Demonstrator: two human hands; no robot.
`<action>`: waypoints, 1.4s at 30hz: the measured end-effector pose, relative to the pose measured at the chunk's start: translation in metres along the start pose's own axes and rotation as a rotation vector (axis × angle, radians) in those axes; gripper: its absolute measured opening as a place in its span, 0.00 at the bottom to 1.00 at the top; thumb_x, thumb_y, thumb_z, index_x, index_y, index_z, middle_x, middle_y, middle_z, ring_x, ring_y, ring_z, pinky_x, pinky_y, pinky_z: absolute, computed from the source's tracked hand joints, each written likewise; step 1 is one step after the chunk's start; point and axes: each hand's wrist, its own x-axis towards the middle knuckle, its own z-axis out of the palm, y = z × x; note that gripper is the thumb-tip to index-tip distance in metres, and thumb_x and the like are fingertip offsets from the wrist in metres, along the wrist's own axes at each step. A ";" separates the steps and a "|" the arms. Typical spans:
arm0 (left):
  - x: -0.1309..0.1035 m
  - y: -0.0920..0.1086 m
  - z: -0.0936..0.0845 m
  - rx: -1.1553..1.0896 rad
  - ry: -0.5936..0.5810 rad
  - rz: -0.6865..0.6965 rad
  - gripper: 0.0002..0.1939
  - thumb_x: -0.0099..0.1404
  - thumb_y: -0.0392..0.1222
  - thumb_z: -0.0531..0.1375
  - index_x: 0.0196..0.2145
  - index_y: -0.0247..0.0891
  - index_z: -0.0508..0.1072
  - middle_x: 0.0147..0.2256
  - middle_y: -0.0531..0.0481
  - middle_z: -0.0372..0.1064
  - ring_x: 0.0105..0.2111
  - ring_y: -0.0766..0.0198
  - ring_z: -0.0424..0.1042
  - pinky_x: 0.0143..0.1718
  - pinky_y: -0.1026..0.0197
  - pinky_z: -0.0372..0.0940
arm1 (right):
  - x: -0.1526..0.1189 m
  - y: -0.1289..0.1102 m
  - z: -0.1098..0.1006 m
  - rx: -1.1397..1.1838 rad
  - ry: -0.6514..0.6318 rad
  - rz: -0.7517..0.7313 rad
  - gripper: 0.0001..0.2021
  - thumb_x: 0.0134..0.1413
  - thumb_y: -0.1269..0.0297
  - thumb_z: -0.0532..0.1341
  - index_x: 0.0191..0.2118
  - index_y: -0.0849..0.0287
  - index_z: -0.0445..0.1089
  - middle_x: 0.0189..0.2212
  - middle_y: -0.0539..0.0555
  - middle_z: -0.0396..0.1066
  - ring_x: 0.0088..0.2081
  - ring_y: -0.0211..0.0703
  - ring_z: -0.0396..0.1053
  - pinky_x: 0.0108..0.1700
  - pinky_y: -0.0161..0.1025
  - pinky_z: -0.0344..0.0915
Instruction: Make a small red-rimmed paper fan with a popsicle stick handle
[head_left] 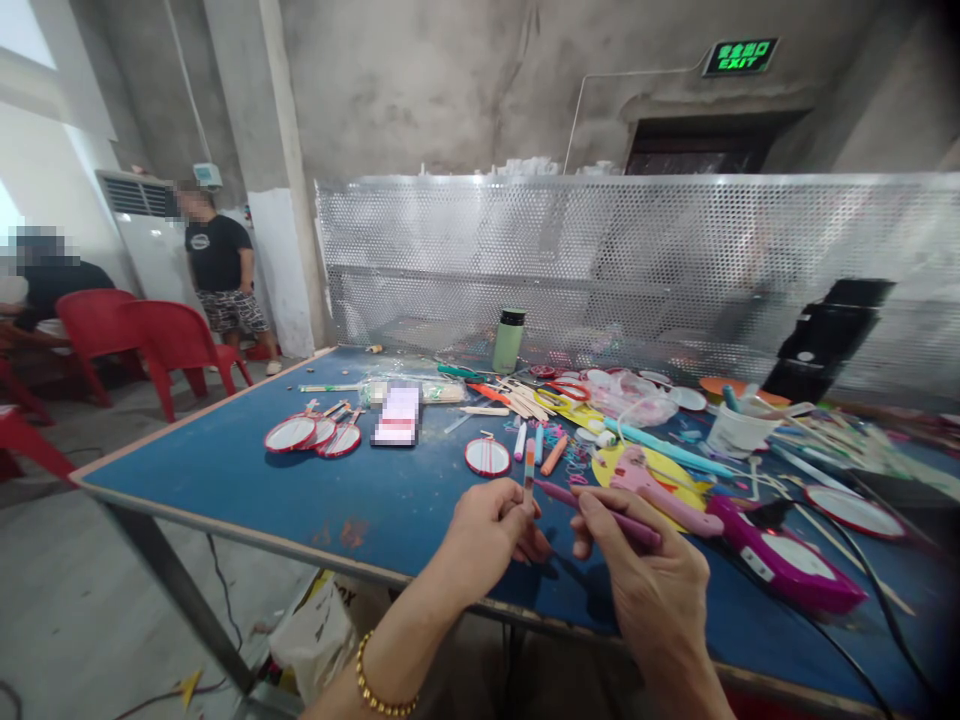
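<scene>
Near the front edge of the table, my left hand [487, 530] pinches a short flat wooden stick [529, 460] held upright, with orange and dark colour marks on it. My right hand [652, 575] grips a purple marker pen [630, 522] like a writing tool, its tip at the stick or very close to it; I cannot tell whether they touch. Just beyond my hands lie a white round disc with a red rim [487, 458], an orange marker [554, 455] and a blue marker [539, 443].
A purple hot glue gun [795, 560] with a black cable lies right of my hand, by a yellow disc [611, 465]. Further back are a phone [397, 414], several red-rimmed discs [291, 434], a green bottle [509, 342] and a white cup [739, 430]. A person [221, 255] stands far left.
</scene>
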 end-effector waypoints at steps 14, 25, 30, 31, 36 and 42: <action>-0.001 0.002 0.000 -0.003 0.000 -0.007 0.06 0.62 0.41 0.53 0.32 0.37 0.67 0.23 0.48 0.74 0.23 0.63 0.73 0.27 0.64 0.65 | 0.001 0.003 0.000 0.010 -0.025 0.004 0.12 0.54 0.56 0.66 0.36 0.61 0.76 0.22 0.50 0.72 0.19 0.35 0.67 0.21 0.30 0.66; 0.000 0.000 -0.001 -0.002 0.001 0.008 0.09 0.63 0.46 0.55 0.32 0.38 0.67 0.23 0.49 0.74 0.23 0.63 0.73 0.27 0.63 0.65 | 0.001 0.001 -0.001 0.001 -0.029 0.006 0.13 0.53 0.55 0.66 0.34 0.61 0.76 0.21 0.50 0.71 0.18 0.36 0.67 0.21 0.31 0.66; 0.000 0.000 -0.001 0.001 0.007 0.002 0.08 0.62 0.44 0.54 0.32 0.37 0.67 0.23 0.48 0.74 0.23 0.63 0.73 0.27 0.63 0.65 | 0.000 0.001 0.000 0.025 -0.030 0.007 0.13 0.52 0.55 0.67 0.35 0.61 0.76 0.21 0.51 0.71 0.18 0.36 0.67 0.21 0.31 0.67; 0.000 0.000 -0.001 -0.001 0.005 0.001 0.07 0.63 0.44 0.54 0.31 0.38 0.67 0.24 0.48 0.74 0.23 0.63 0.73 0.27 0.63 0.65 | 0.000 0.000 0.000 0.014 -0.034 0.010 0.13 0.52 0.55 0.67 0.34 0.61 0.76 0.21 0.50 0.71 0.18 0.36 0.67 0.21 0.31 0.66; 0.000 0.000 -0.001 -0.001 -0.009 0.007 0.09 0.63 0.45 0.54 0.31 0.38 0.66 0.23 0.49 0.74 0.23 0.64 0.73 0.27 0.64 0.65 | 0.000 -0.003 0.000 -0.041 -0.044 0.013 0.13 0.53 0.54 0.66 0.32 0.60 0.76 0.19 0.50 0.70 0.17 0.36 0.67 0.20 0.30 0.65; 0.000 0.000 0.000 -0.006 0.000 0.001 0.08 0.63 0.45 0.54 0.31 0.38 0.67 0.23 0.48 0.74 0.23 0.63 0.73 0.27 0.64 0.65 | 0.000 0.001 0.000 0.012 -0.031 0.007 0.12 0.53 0.55 0.66 0.34 0.60 0.76 0.21 0.50 0.71 0.18 0.35 0.67 0.21 0.30 0.67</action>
